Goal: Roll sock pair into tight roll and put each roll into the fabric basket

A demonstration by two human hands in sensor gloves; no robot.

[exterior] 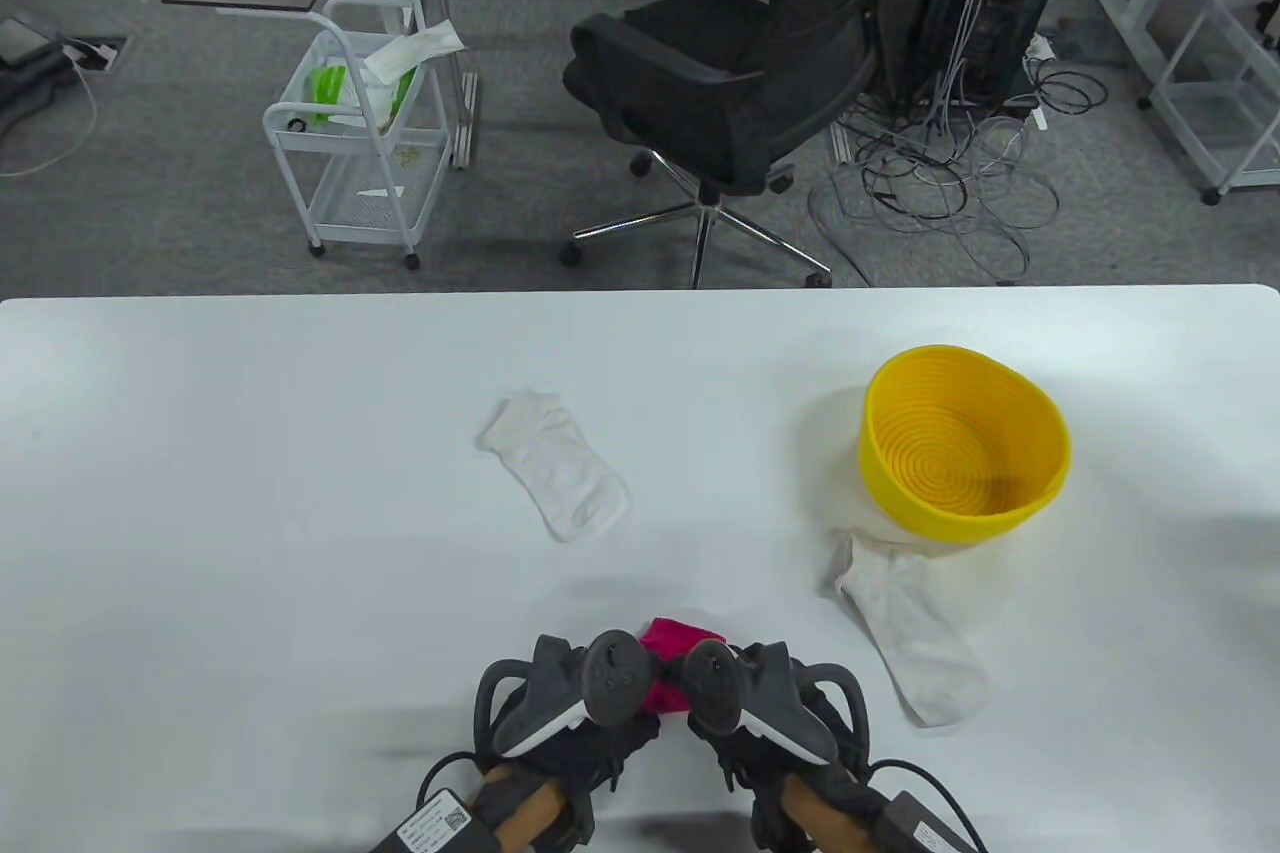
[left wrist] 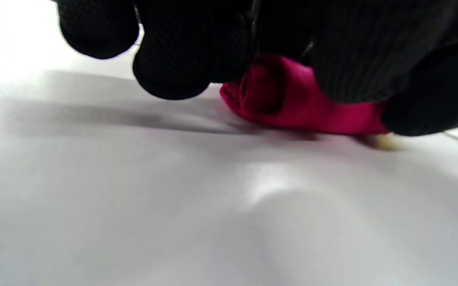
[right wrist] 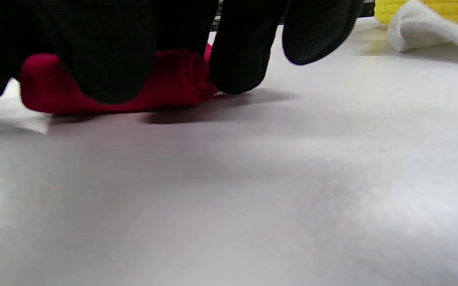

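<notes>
Both hands sit together at the near edge of the white table [exterior: 200,453], working one magenta fabric sock roll [exterior: 672,643] between them. Left hand [exterior: 570,703] has its gloved fingers [left wrist: 189,59] curled over the roll's left end, and the spiral end of the roll shows just under them in the left wrist view, so the grip likely keeps the turns from springing open. Right hand [exterior: 775,698] mirrors it, fingers [right wrist: 105,59] curled down over the roll's right end and pinning it to the tabletop; two outer fingers hang free beside the roll. The low two-handed hold looks meant to keep the roll tight, judging by how compact it is. Round yellow woven fabric basket [exterior: 965,453] stands toward the right edge, well apart from the hands, with nothing visible inside. One flat white fabric sock [exterior: 555,478] lies mid-table; a second white fabric sock [exterior: 915,633] lies with its cuff touching the basket's near side, both unrolled, probably the next pair.
</notes>
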